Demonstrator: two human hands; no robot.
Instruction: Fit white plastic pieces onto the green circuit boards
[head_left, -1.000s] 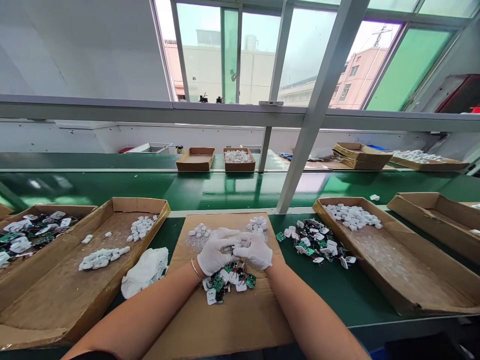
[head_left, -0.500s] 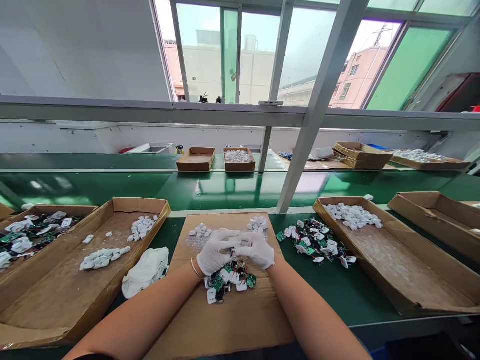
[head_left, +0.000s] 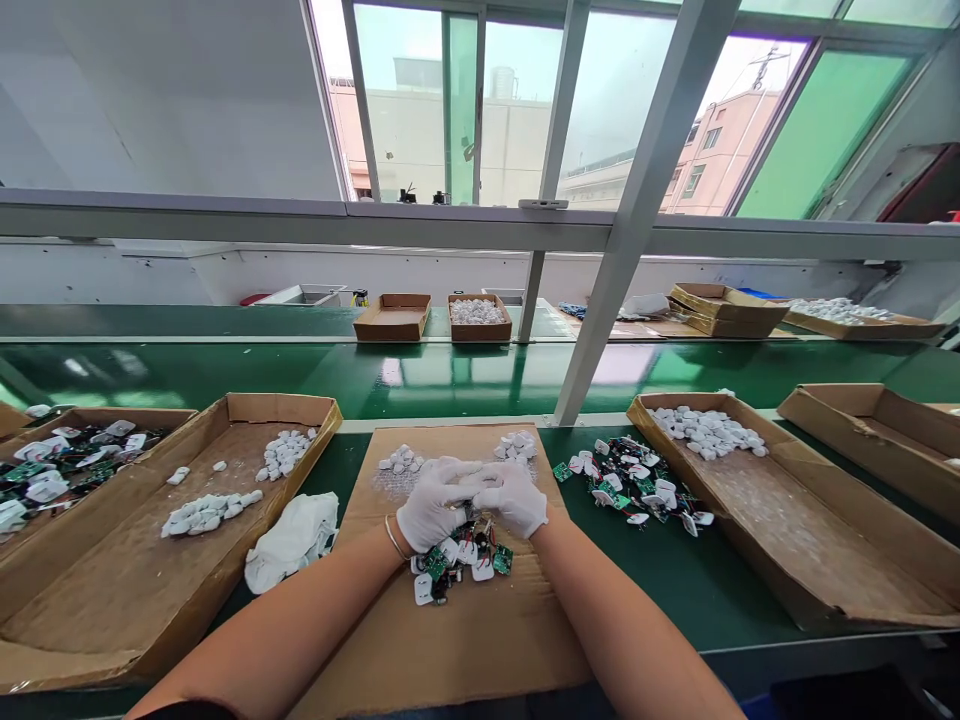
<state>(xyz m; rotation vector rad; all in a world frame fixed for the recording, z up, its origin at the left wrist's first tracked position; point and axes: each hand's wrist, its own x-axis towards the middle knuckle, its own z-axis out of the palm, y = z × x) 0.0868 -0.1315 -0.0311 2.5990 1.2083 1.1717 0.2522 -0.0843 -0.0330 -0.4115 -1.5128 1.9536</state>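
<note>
My left hand [head_left: 433, 505] and my right hand [head_left: 514, 497], both in white gloves, meet over a cardboard sheet [head_left: 450, 660]. Their fingers are closed and pressed together; whatever lies between them is hidden by the gloves. Just below the fingers sits a heap of small green circuit boards with white plastic parts and wires [head_left: 461, 560]. Beyond my left hand is a small pile of white pieces [head_left: 401, 460], and a similar white pile [head_left: 516, 446] lies beyond my right hand.
To the left stand a cardboard tray with white pieces [head_left: 187, 590] and a tray of boards [head_left: 75, 455]. A white cloth [head_left: 292, 543] lies beside the sheet. On the right are loose boards [head_left: 637, 480] and another tray [head_left: 795, 530]. A slanted metal post [head_left: 607, 320] rises behind.
The two hands stay together over the heap, with only very slight shifts of the fingers. The view has moved a little; the piles look the same.
</note>
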